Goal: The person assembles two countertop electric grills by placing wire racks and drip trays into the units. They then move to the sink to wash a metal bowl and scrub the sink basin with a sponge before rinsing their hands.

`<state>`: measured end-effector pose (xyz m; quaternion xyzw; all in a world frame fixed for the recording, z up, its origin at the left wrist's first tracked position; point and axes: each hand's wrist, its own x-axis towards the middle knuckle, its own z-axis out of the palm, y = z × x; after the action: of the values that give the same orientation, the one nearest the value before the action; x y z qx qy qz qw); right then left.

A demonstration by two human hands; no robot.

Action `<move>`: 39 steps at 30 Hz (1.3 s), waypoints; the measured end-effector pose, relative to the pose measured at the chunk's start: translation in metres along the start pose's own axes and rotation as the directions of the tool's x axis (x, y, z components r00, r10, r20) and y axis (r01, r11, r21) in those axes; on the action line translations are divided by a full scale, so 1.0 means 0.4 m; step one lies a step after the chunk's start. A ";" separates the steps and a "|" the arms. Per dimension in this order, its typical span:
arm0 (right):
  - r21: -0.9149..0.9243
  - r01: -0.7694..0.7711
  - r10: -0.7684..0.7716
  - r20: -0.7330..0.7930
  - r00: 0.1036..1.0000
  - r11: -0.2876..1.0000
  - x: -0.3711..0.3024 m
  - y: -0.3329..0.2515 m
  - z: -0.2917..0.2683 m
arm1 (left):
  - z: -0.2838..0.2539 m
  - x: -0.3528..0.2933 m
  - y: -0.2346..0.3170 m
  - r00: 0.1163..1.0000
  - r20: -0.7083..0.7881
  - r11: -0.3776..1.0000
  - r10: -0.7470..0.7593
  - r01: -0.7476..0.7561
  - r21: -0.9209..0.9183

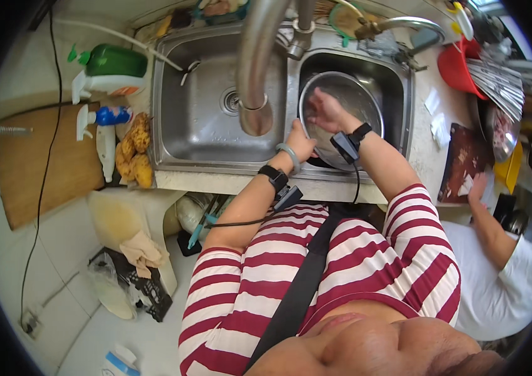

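Note:
A round metal basin [360, 94] sits in the right bowl of the steel double sink [197, 125]. My left hand [301, 141] grips the basin's near-left rim, fingers curled around the edge. Inside the basin, my right hand [330, 111] is turned partly palm up with its fingers apart, holding nothing that I can see. The bottom of the basin looks wet and greyish; its near side is partly hidden by my right wrist. Between the two bowls hangs a thick metal faucet [254, 75], its spout over the left bowl.
Left of the sink are a green bottle [115, 61], a blue spray bottle [112, 115] and brownish-yellow root vegetables [133, 150]. At right, a red basket [457, 66] holds chopsticks. A co-worker's hand [477, 188] rests by a dark red cutting board [463, 160].

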<state>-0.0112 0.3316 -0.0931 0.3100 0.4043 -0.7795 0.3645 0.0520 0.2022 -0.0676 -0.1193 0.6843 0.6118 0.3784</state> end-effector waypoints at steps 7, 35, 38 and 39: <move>-0.993 -0.116 0.191 -0.117 0.975 -0.017 -0.218 0.036 -0.225 | 0.054 0.034 0.027 1.000 -0.022 1.000 0.015 -0.016 -0.023; -0.885 -0.431 -0.304 -0.368 0.878 -0.174 -0.111 -0.067 -0.402 | 0.059 -0.007 0.020 0.948 -0.283 0.978 0.147 -0.095 0.188; -0.890 -0.349 -0.216 -0.294 0.931 -0.293 -0.131 -0.078 -0.380 | 0.016 0.024 -0.048 0.886 -0.351 0.912 0.304 -0.165 0.374; -0.890 -0.348 -0.221 -0.291 0.931 -0.296 -0.123 -0.074 -0.401 | 0.024 0.019 -0.032 0.887 -0.370 0.936 0.276 -0.161 0.312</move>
<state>0.0214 0.4967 -0.1198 0.0437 0.9021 -0.0413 0.4274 0.0582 0.2105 -0.0820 -0.1128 0.8348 0.5120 0.1680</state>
